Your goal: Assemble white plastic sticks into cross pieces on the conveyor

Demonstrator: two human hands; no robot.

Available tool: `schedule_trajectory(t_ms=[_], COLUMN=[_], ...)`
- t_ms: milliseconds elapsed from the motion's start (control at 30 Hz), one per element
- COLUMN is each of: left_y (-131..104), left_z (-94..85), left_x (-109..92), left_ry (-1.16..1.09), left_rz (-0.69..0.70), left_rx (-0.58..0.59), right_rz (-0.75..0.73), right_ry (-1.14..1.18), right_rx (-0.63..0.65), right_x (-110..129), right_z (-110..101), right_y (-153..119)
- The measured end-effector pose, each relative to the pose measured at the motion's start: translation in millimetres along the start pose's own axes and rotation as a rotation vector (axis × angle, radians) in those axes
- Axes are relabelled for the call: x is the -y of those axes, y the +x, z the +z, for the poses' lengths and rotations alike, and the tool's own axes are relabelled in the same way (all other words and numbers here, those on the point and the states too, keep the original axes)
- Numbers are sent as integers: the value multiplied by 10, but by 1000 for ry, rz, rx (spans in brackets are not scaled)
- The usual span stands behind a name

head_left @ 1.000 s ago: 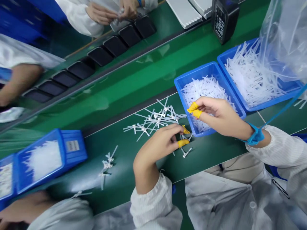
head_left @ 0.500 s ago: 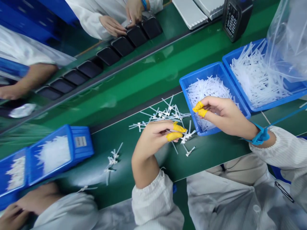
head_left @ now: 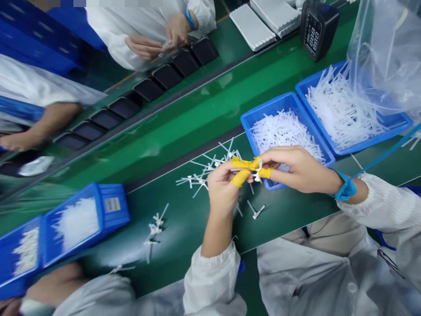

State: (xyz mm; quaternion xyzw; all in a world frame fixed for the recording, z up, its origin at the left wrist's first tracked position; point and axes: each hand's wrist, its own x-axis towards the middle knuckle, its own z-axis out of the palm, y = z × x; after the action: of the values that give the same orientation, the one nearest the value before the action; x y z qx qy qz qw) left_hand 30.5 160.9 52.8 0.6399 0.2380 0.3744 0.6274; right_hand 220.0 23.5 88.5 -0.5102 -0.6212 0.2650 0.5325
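Note:
My left hand (head_left: 223,182) and my right hand (head_left: 294,169) meet fingertip to fingertip, with yellow covers on thumbs and forefingers. Between them is a small white plastic piece with thin strips (head_left: 258,176), which both hands pinch; fingers hide part of it. Behind my left hand lies a loose pile of similar white pieces with strips (head_left: 210,166). One more such piece (head_left: 256,213) rests on the green table nearer to me. Just beyond my right hand stands a blue bin (head_left: 246,125) full of short white strips (head_left: 283,131).
A second blue bin (head_left: 301,87) of strips sits at right, partly under a clear plastic bag (head_left: 384,57). A green conveyor belt (head_left: 184,118) runs beyond the table. Co-workers' hands (head_left: 177,33) work across it near black cases (head_left: 167,75). More blue bins (head_left: 115,206) stand at left.
My left hand has moved right and slightly up, and its fingertips now meet those of my right hand. A white piece now shows between them. The view has shifted a little.

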Motion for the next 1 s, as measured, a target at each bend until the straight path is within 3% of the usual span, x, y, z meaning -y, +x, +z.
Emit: schedule_trajectory(t_ms=[167, 367, 467, 600, 767, 867, 1000], left_y=[-5, 4, -21, -58, -75, -81, -85], left_z=[11, 47, 78, 127, 159, 157, 149], left_x=[66, 102, 99, 114, 143, 138, 123], left_ry=[-24, -66, -85, -142, -154, -164, -161], left_rz=[51, 78, 43, -57, -109, -106, -73], left_rx=[-27, -78, -30, 60, 72, 71, 37], right_rz=[137, 249, 262, 175, 149, 152, 193], right_ry=[139, 313, 283, 76, -60, -45, 93], right_rx=[-129, -378, -297, -168, -112, -152, -346], right_x=[-23, -53, -70, -65, -37, -28, -60], right_z=[22, 54, 52, 31, 4, 11, 43], right_y=[35, 78, 69, 41, 33, 46, 69])
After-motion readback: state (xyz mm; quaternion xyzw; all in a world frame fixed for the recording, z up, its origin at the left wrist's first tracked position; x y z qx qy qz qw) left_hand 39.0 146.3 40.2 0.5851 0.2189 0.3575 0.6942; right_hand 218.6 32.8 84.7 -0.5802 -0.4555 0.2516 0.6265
